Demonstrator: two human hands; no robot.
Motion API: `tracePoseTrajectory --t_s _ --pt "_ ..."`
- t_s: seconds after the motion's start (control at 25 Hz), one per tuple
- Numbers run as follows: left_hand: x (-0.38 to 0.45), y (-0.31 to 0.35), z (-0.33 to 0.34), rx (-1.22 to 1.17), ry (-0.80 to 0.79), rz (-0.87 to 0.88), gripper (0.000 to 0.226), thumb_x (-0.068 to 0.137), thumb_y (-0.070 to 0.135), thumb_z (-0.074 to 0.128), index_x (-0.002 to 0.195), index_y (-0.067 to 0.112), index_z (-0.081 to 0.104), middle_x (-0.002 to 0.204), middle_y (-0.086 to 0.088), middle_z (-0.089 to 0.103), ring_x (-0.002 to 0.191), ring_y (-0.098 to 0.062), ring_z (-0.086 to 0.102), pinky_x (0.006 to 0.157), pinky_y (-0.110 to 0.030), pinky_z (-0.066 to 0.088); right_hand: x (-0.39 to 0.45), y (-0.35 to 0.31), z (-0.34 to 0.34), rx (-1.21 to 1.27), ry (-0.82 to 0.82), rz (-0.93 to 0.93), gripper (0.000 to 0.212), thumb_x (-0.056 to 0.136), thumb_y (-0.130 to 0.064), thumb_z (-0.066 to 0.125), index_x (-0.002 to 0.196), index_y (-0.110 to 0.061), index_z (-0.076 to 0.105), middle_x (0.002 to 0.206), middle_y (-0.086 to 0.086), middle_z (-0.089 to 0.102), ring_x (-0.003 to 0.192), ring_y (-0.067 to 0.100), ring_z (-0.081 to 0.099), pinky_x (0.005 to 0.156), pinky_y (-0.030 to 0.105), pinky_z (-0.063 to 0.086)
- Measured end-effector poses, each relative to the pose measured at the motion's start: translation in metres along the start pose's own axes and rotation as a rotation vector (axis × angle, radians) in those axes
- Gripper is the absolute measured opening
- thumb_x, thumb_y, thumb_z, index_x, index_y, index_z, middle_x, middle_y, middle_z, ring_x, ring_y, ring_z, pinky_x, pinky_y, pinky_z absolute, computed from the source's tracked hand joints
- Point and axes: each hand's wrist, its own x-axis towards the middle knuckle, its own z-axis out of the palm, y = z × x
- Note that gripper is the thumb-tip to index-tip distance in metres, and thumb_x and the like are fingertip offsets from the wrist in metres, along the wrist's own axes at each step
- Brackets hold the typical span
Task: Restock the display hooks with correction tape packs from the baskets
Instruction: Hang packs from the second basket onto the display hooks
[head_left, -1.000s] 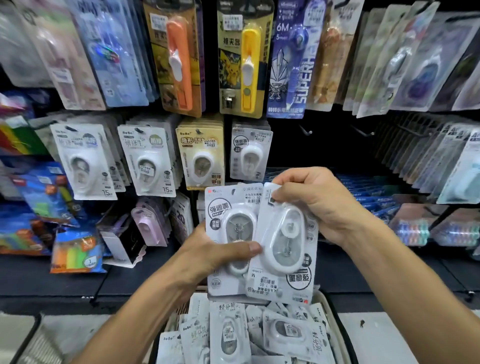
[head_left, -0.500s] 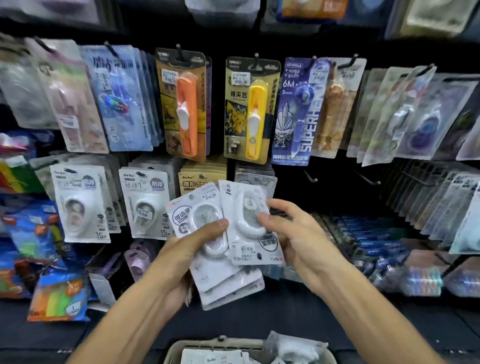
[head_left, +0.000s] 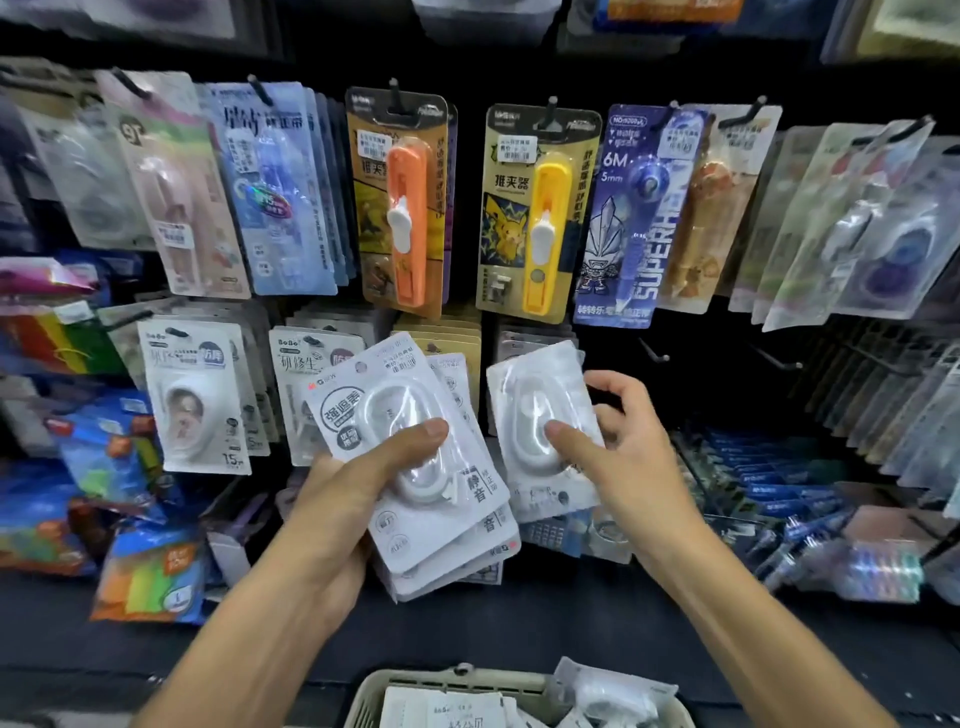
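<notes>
While the left hand (head_left: 343, 499) clamps a fanned stack of correction tape packs (head_left: 415, 467) with the thumb pressed over the top blister, the right hand (head_left: 618, 457) pinches a single pack (head_left: 540, 421) just beside it, thumb on the blister and fingers curled behind. The two hands sit close but apart. Beyond and slightly right of the right hand, a bare hook (head_left: 655, 352) juts from the dark panel; that looks the likely target. To do it well, I'd keep the single pack upright, find its hang hole at the top edge, and slide it straight on. More packs wait in the basket (head_left: 374, 691) below both wrists.
</notes>
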Motion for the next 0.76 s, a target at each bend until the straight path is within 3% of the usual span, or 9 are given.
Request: tracePoseTrajectory --t_s 0.08,0.2,0.32,0.44,0.56,0.76 --pt "0.001 -0.002 -0.001 0.075 0.049 0.031 0.066 0.050 0.028 0.097 0.112 0.023 0.073 0.099 -0.003 0.081 0.088 -0.023 0.078 0.069 -0.037 0.062 -0.002 -0.008 -0.018 0.055 -0.213 0.046 0.044 0.082 -0.015 0.082 0.119 -0.026 0.061 0.102 0.000 0.077 0.086 0.020 0.075 0.064 0.033 0.060" --pt "0.004 -0.005 -0.001 0.260 0.123 0.063 0.066 0.051 0.032 0.096 0.109 0.032 0.066 0.092 0.011 0.080 0.082 -0.010 0.077 0.069 -0.030 0.059 -0.006 -0.022 -0.052 0.024 -0.335 -0.006 0.038 0.065 -0.017 0.089 0.100 -0.023 0.076 0.090 0.004 0.078 0.073 0.015 0.073 0.056 0.023 0.057" --pt "-0.001 -0.010 0.005 0.272 -0.033 0.010 0.062 0.041 0.040 0.097 0.098 0.024 0.077 0.092 0.004 0.081 0.082 -0.013 0.078 0.067 -0.028 0.059 -0.008 -0.028 -0.072 0.107 -0.440 0.034 0.040 0.058 -0.022 0.088 0.097 -0.020 0.080 0.089 0.007 0.078 0.074 0.017 0.074 0.061 0.026 0.060" --pt "-0.005 -0.014 0.007 0.211 -0.180 -0.025 0.046 0.045 0.039 0.090 0.090 0.029 0.082 0.095 -0.006 0.081 0.081 -0.020 0.078 0.060 -0.026 0.059 -0.011 -0.027 -0.073 0.041 -0.605 0.089 0.045 0.063 -0.019 0.087 0.106 -0.012 0.078 0.100 0.017 0.078 0.083 0.025 0.076 0.068 0.029 0.060" --pt "-0.006 -0.016 0.004 0.197 -0.224 -0.037 0.044 0.047 0.040 0.090 0.089 0.030 0.082 0.096 -0.007 0.081 0.085 -0.022 0.078 0.062 -0.025 0.059 -0.010 -0.028 -0.079 0.073 -0.577 0.113 0.045 0.063 -0.018 0.086 0.107 -0.011 0.078 0.101 0.018 0.077 0.083 0.025 0.076 0.069 0.031 0.061" --pt "-0.009 -0.017 0.002 0.247 -0.267 -0.083 0.063 0.049 0.032 0.094 0.108 0.017 0.074 0.102 -0.010 0.080 0.092 -0.028 0.078 0.073 -0.034 0.062 -0.014 -0.031 -0.070 0.023 -0.578 0.109 0.047 0.061 -0.021 0.088 0.107 -0.018 0.079 0.101 0.015 0.078 0.086 0.026 0.076 0.071 0.032 0.062"
